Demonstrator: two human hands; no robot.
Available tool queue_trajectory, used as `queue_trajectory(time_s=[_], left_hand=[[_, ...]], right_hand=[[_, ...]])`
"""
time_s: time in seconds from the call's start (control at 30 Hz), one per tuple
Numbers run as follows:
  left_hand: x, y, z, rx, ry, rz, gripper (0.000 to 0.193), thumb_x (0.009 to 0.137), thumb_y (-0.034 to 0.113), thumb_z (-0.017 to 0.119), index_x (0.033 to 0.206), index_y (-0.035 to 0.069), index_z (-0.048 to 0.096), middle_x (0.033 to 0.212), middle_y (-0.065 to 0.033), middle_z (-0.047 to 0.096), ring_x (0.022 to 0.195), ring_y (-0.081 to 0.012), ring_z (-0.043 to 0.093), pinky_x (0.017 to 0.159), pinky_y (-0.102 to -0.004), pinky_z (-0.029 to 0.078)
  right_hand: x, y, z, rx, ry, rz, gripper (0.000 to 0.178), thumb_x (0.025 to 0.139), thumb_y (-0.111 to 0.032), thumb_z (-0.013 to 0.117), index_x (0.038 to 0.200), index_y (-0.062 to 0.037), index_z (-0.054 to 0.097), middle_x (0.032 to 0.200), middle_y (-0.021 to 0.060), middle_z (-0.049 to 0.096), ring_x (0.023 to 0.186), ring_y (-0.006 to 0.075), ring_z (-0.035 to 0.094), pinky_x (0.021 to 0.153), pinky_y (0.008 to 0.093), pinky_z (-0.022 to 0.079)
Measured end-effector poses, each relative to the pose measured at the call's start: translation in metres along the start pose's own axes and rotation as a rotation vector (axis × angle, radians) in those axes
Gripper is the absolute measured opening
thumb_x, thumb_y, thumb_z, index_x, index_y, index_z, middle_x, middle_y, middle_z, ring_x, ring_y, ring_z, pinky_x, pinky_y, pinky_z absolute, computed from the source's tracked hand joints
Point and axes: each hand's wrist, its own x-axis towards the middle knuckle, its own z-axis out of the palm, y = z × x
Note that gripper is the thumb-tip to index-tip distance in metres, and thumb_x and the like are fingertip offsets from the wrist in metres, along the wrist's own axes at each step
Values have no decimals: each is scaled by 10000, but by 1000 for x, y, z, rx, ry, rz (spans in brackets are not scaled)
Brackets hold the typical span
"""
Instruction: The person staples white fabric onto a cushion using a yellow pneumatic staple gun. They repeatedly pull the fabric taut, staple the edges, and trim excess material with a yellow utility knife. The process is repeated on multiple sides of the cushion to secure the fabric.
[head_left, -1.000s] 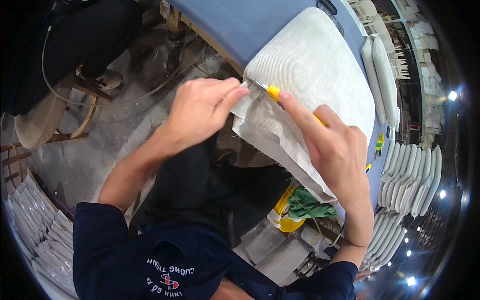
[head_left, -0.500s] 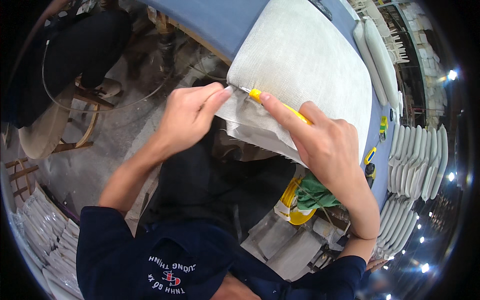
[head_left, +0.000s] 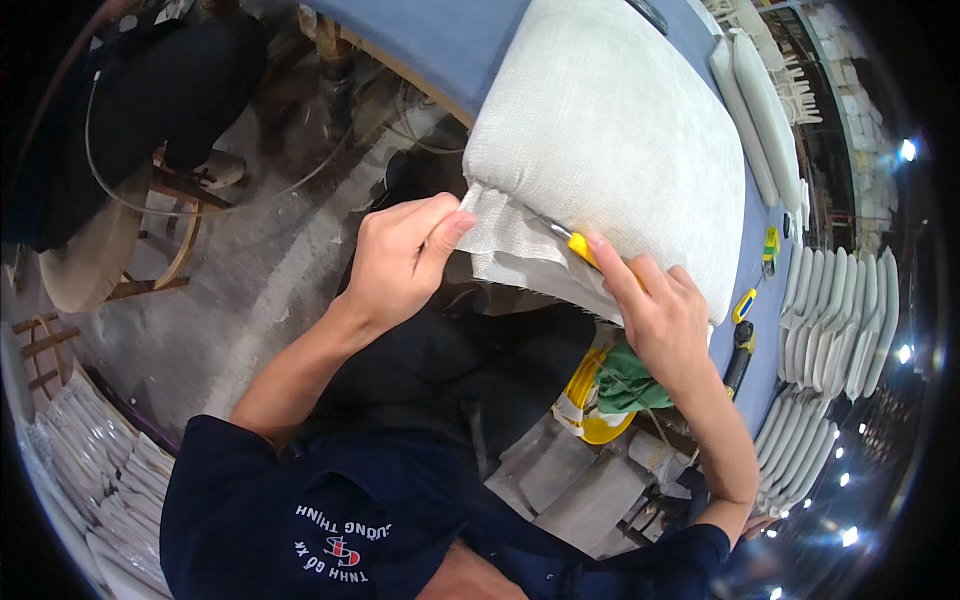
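Observation:
A pale grey fabric-covered cushion (head_left: 610,130) lies at the edge of the table, its near side toward me. My left hand (head_left: 405,250) pinches the loose fabric flap (head_left: 505,228) at the cushion's near left corner, thumb against the fingers. In my right hand (head_left: 660,320) is a yellow-handled utility knife (head_left: 580,248), forefinger stretched along the handle. Its metal blade points up and left, lying by the seam where the flap meets the cushion. The palm hides the rear of the handle.
On the blue tabletop (head_left: 430,40), a tape measure (head_left: 770,252), a yellow-handled tool (head_left: 743,306) and a black-and-yellow tool (head_left: 740,360) lie right of the cushion. Stacked cushions (head_left: 840,320) stand beyond. A green cloth (head_left: 632,380) hangs below. Another person (head_left: 190,90) sits at left.
The knife has moved right and down along the seam, away from my left hand. My left hand has shifted slightly right and down, still pinching the flap.

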Motion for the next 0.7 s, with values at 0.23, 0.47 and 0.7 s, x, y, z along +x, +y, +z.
queue_trajectory(time_s=[0.23,0.47,0.7], left_hand=[[15,1,-11,-615,-117,-340,517,1130,425,506,887,4,684,705,-10,590,645,-106,503,626,-295,427],[32,-1,-18,-1086,-416,-810,458,1098,501,549,927,93,668,689,28,558,609,-89,491,589,-260,379],[25,10,-5,-1002,-313,-726,282,1073,270,628,886,58,623,635,59,495,596,-39,392,562,-259,347]], right_hand=[[-18,-10,-17,831,-145,325,420,911,-15,591,1327,-54,550,968,206,700,813,423,693,744,470,544],[26,-26,-56,680,27,194,468,920,-22,572,1386,-33,533,1014,239,697,871,466,698,751,493,536],[64,-24,-63,359,72,14,455,962,-118,717,1406,-125,619,870,101,638,684,303,660,603,394,521]])
